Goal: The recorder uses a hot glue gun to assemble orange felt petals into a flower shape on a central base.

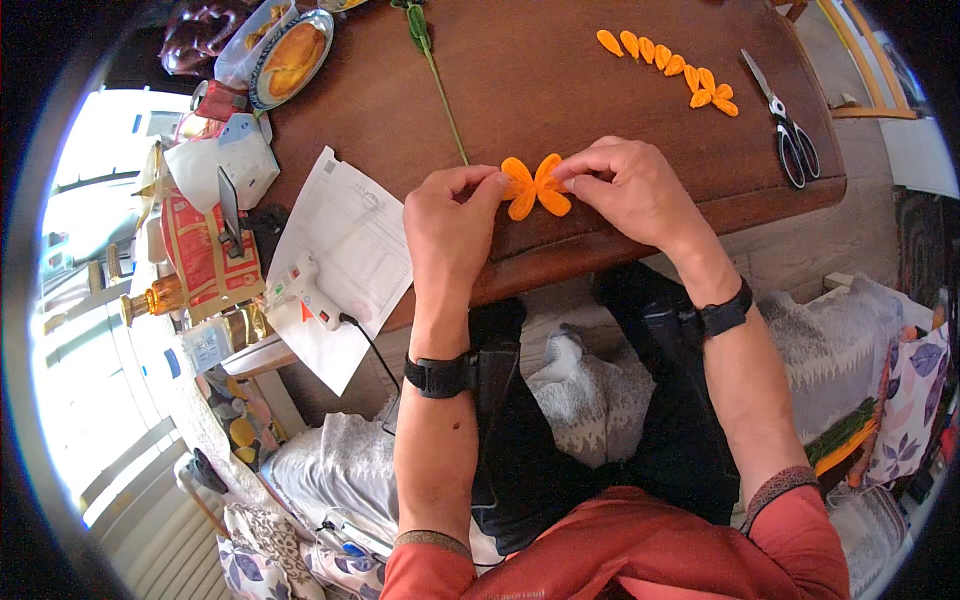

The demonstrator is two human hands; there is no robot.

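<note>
Head view: from where I'm standing, looks about midway, I'd say. The orange flower (539, 189) is up in the air at the near edge of the brown wooden table (560, 105), held betw. both hands. L hand (450, 225) has a petal pinched betw. thumb & finger; R hand (632, 190) pinches the opp. side the same way. Neither is lying open.

Done, as far as I can judge: petals on this one meet at a centre & fan out. Not done: a row of loose petals (662, 57) lies well apart on the far R of the table, & the green stem (437, 85) carries no orange bloom; its lower end is just beside the L hand, can't tell if touching.

Count: 1 flower in hand, 4 petals showing clearly, poss. more under the fingertips. Row: approx 6 single petals, then 1 orange cluster (723, 92) of abt 4, can't tell if joined or just overlapping. Stems: 1. Scissors (782, 125): 1 pr, black handles, far R. Glue gun (318, 295): 1, white w/ orange trigger, on the white paper (345, 215), 1 sheet as far as I see. Plate (258, 95): 1, w/ 1 flatbread (295, 55). Wrist straps (438, 376): 2, black, 1 per arm.
</note>
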